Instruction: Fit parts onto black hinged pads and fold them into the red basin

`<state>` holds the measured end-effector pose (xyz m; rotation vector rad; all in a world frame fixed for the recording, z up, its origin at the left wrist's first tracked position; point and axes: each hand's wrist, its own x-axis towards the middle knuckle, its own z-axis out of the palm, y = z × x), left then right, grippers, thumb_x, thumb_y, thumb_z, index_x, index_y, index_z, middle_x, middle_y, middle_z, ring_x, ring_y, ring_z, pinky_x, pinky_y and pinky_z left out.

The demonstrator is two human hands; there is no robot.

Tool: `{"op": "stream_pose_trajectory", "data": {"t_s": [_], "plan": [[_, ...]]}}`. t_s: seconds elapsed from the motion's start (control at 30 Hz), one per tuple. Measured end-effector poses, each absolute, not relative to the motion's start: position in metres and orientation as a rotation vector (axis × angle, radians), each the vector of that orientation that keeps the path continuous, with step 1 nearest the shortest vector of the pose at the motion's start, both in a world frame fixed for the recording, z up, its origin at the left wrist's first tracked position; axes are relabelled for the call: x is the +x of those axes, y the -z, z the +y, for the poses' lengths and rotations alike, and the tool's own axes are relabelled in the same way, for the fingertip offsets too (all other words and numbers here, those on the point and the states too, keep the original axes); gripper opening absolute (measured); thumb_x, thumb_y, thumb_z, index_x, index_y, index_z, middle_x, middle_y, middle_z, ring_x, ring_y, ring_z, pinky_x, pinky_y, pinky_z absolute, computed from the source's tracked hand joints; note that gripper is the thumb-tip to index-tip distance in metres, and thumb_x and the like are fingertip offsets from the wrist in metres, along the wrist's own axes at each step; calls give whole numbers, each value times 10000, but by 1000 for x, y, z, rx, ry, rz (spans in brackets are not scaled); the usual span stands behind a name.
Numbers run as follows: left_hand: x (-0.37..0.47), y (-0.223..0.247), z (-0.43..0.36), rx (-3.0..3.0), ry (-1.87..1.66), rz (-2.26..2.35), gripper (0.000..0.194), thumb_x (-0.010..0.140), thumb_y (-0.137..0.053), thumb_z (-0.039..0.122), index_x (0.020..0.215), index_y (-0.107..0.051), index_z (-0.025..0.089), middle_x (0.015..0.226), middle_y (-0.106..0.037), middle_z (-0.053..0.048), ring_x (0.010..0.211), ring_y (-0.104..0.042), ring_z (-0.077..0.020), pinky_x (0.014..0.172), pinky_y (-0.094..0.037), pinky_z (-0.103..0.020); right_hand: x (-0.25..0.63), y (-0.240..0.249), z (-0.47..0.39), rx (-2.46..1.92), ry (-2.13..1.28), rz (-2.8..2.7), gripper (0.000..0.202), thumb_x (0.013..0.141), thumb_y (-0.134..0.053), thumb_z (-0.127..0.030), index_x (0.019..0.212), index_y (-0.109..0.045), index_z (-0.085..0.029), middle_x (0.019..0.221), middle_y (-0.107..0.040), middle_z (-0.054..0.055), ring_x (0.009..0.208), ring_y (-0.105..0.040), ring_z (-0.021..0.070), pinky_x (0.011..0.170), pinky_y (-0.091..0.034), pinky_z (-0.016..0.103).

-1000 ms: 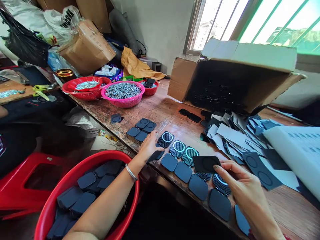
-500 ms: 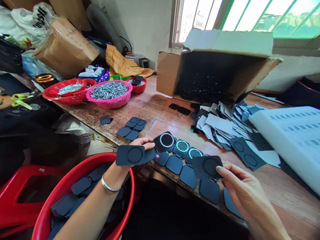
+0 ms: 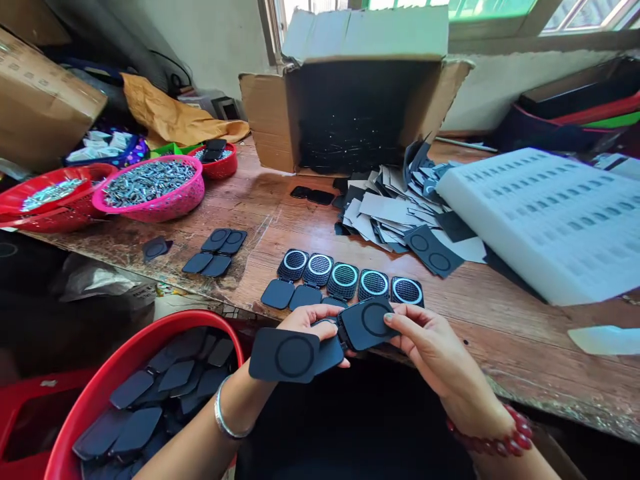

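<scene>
My left hand (image 3: pixel 313 327) is closed on a hinged black folding pad (image 3: pixel 330 353), like a folding wireless charger. A dark rectangular sheet with a ring mark (image 3: pixel 283 355) lies across that hand's thumb side and wrist. My right hand (image 3: pixel 430 340) pinches the edge of a dark ring-marked cover sheet (image 3: pixel 367 323), which lies over the pad's upper half and hides its white ring. Just beyond, several similar pads with white rings (image 3: pixel 345 280) stand open in a row at the table edge, their near flaps partly hidden by my hands.
A red tub (image 3: pixel 55 447) of black pads stands lower left. Finished-looking black pads (image 3: pixel 215 252) lie on the table (image 3: pixel 265 200). Behind are a pink basket (image 3: pixel 150 213) of metal parts, a cardboard box (image 3: pixel 265 123), paper scraps (image 3: pixel 385 207) and a white foam tray (image 3: pixel 540 220).
My right hand has moved left to meet my left hand, and its cover sheet now lies over the pad's white ring. The view has turned to the right.
</scene>
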<state>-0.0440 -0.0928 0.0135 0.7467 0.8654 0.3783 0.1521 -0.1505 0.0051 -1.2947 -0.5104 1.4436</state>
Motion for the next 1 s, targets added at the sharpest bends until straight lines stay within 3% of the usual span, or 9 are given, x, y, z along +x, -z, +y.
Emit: {"op": "stream_pose_trajectory", "data": {"t_s": [0.2, 0.53, 0.77, 1.0], "plan": [[-34, -16, -96, 772, -346, 876, 445, 655, -750, 191, 1081, -651, 112, 830, -745, -91, 682, -723, -212, 595, -605, -304, 162, 2, -157, -1352, -1421, -604, 404, 557, -889, -487, 696, -677, -172, 785, -664, 60, 705, -618, 199, 625, -533, 322], [-32, -15, -97, 741, -341, 858, 451, 642, -765, 194, 1075, -663, 121, 801, -739, -78, 658, -719, -200, 572, -608, -288, 165, 5, -157, -1376, -1463, -515, 387, 513, -915, -430, 662, -661, -179, 770, -664, 40, 715, -611, 186, 664, -530, 321], [-32, -15, -96, 744, -331, 866, 406, 661, -761, 179, 1053, -676, 120, 791, -737, -75, 660, -719, -202, 578, -604, -288, 165, 5, -157, -1450, -1427, -598, 407, 539, -891, -474, 645, -623, -186, 721, -659, 39, 697, -616, 200, 653, -522, 341], [-32, -18, -96, 760, -320, 895, 394, 656, -724, 165, 1044, -678, 108, 765, -735, -73, 655, -716, -194, 574, -604, -276, 163, 2, -154, -1503, -1448, -556, 456, 465, -909, -496, 634, -620, -185, 735, -636, 30, 704, -573, 180, 660, -490, 320]]}}
